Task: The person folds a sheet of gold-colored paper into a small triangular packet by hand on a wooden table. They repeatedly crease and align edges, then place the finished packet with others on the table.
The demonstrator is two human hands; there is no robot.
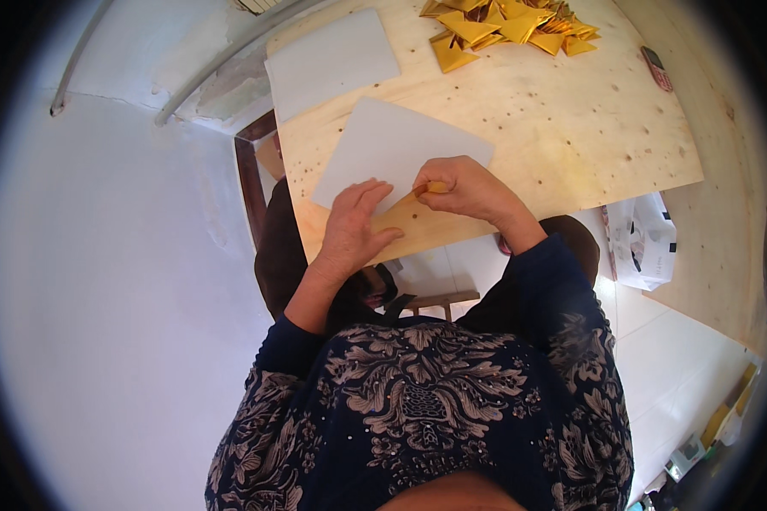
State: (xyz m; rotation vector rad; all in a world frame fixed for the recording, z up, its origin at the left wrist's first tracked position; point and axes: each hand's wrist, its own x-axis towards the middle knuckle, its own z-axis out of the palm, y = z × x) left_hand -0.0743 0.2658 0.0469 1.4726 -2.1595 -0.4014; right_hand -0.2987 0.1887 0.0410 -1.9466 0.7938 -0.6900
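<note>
My right hand (pixel 464 189) pinches a small folded piece of gold paper (pixel 435 186) between thumb and fingers, just above the near edge of a pale sheet (pixel 400 140). Most of the gold piece is hidden by the fingers. To its left, my left hand (pixel 356 223) has its fingers spread and its thumb apart, with nothing in it; its fingertips are at the sheet's near edge. A heap of folded gold paper pieces (pixel 507 24) lies at the far side of the wooden board.
The plywood tabletop (pixel 571 128) ends just in front of my body. A second pale sheet (pixel 337 64) lies at its far left. Near the right edge is a red mobile phone (pixel 657 70). A white plastic bag (pixel 643 241) is beside the table at the right.
</note>
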